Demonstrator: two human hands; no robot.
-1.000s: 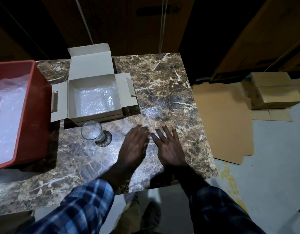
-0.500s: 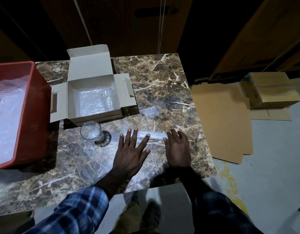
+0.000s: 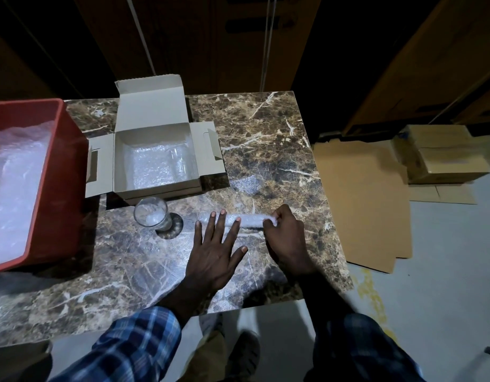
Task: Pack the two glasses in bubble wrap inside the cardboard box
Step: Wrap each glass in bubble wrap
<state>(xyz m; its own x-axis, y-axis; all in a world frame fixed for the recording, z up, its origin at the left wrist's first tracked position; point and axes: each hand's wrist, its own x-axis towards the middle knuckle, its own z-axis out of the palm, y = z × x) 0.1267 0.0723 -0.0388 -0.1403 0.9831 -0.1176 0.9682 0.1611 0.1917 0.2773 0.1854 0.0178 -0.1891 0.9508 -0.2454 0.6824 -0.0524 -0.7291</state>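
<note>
A tight roll of bubble wrap (image 3: 249, 219) lies across the marble-patterned bench (image 3: 266, 139), just in front of the person. The left hand (image 3: 215, 253) presses flat on it with fingers spread, gripping nothing. The right hand (image 3: 286, 238) is curled, pinching the roll's right end between its fingertips. Whether a glass is inside the roll cannot be told; it looks thin and cloudy.

Just left of the roll, a clear glass (image 3: 153, 215) stands upright and bare on the bench, smooth, tapering, with a thick base. Beyond it sits the cardboard box (image 3: 155, 158), grey, matt, its lid and side flaps open. A sheet of bubble wrap lines its floor, and along the right side something clear and cylindrical seems to lie, possibly the first glass.

By my reading the task is around halfway: the box is lined and perhaps one glass is in, while the standing glass has yet to be wrapped and packed, and the box is not closed.

At the far left, a red plastic crate (image 3: 59, 188) holds more crinkled wrap. Flattened cardboard (image 3: 362, 202) lies on the floor to the right.
</note>
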